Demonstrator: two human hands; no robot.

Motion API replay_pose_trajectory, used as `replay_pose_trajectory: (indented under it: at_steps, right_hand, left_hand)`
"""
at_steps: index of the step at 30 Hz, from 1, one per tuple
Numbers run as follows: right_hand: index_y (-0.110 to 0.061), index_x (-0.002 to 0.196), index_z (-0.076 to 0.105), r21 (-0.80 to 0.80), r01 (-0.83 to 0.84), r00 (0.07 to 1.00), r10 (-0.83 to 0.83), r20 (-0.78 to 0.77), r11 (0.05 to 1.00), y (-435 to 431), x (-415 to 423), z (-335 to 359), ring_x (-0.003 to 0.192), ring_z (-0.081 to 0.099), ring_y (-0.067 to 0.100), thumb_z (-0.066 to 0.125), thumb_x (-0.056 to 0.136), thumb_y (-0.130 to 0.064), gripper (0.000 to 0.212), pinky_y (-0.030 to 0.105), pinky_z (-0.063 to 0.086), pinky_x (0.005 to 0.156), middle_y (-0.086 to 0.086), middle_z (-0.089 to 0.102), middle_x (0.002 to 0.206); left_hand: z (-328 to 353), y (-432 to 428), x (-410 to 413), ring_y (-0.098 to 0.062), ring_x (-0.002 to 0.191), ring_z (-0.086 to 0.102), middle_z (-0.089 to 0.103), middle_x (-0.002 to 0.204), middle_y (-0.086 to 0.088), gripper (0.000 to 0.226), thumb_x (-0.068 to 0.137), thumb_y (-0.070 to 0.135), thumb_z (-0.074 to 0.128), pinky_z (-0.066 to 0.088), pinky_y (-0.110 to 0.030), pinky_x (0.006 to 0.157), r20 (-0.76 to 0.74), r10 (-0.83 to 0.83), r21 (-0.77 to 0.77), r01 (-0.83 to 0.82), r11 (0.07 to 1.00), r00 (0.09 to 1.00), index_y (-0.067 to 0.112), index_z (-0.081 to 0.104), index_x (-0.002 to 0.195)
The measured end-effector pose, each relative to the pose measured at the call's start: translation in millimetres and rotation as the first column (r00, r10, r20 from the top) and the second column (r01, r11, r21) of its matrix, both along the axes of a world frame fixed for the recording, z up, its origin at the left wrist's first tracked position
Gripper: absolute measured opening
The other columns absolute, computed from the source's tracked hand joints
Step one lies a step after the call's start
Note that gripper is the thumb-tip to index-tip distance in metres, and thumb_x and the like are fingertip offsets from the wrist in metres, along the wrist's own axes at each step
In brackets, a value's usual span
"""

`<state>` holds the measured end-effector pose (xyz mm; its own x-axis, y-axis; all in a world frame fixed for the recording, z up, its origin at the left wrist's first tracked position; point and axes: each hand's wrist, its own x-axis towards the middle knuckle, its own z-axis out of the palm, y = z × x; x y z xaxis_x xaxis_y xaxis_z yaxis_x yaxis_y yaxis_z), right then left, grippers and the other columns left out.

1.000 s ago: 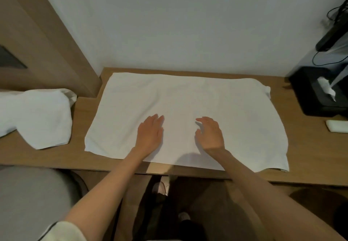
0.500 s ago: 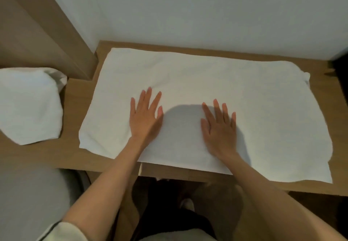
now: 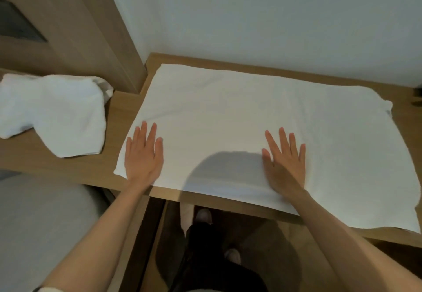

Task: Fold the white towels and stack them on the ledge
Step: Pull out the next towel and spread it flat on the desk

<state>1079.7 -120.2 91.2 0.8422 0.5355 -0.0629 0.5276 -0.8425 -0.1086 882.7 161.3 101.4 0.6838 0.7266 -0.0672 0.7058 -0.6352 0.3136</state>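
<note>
- On the wooden ledge (image 3: 68, 166), head view: one white spread towel (image 3: 251, 113) lies flat, its far edge just short of the wall (image 3: 251, 18).
- Near edge: it runs close to the ledge front and overhangs it toward the right.
- Left hand (image 3: 142, 157): fingers straight, slightly apart, palm flat on the spread towel beside its left edge.
- Right hand (image 3: 285, 164): fingers straight and spread, palm flat on the spread towel close to its near edge.
- Open room: bare wood shows between the spread towel and a bunched towel (image 3: 57, 118) lying at left.
- Count: two towels, two hands.
</note>
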Motion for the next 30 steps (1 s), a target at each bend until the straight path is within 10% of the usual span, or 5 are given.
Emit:
replay_pose_trajectory:
  at_steps: [5, 18, 30]
  right_hand:
    - [-0.039, 0.15, 0.0, 0.022, 0.036, 0.995, -0.033, -0.094, 0.999, 9.8, -0.5, 13.3, 0.147, -0.012, 0.021, 0.015, 0.102, -0.043, 0.051, 0.043, -0.017, 0.116, -0.002, -0.006, 0.161]
    - [-0.027, 0.153, 0.007, 0.073, 0.091, 0.992, -0.084, -0.097, 0.993, 130.0, 97.6, 22.3, 0.148, -0.007, 0.024, 0.024, 0.103, -0.015, 0.054, 0.045, -0.011, 0.116, 0.003, -0.002, 0.161]
    - [-0.039, 0.15, 0.019, 0.136, 0.159, 0.987, -0.159, -0.013, 0.978, 144.1, 102.6, 4.0, 0.148, 0.002, 0.023, 0.023, 0.101, -0.038, 0.049, 0.046, -0.005, 0.118, -0.002, 0.011, 0.161]
  left_hand:
    - [11.2, -20.1, 15.8, -0.016, 0.147, -0.008, -0.006, 0.16, -0.002, 0.056, 0.103, 0.034, 0.013, -0.01, -0.035, 0.119, 0.021, 0.082, 0.004, -0.082, 0.997, 0.996, 0.013, 0.0, 0.153]
    - [6.6, -51.2, 231.5, -0.022, 0.148, -0.003, -0.004, 0.161, -0.003, 0.056, 0.103, 0.022, 0.027, -0.004, -0.04, 0.118, -0.007, -0.372, 0.041, 0.372, 0.927, 0.928, 0.012, 0.001, 0.152]
    - [-11.7, 63.6, 219.5, -0.028, 0.148, 0.001, 0.006, 0.161, -0.007, 0.054, 0.097, 0.05, 0.028, -0.006, -0.046, 0.118, 0.005, -0.042, 0.118, 0.041, 0.992, 0.999, 0.038, 0.021, 0.149]
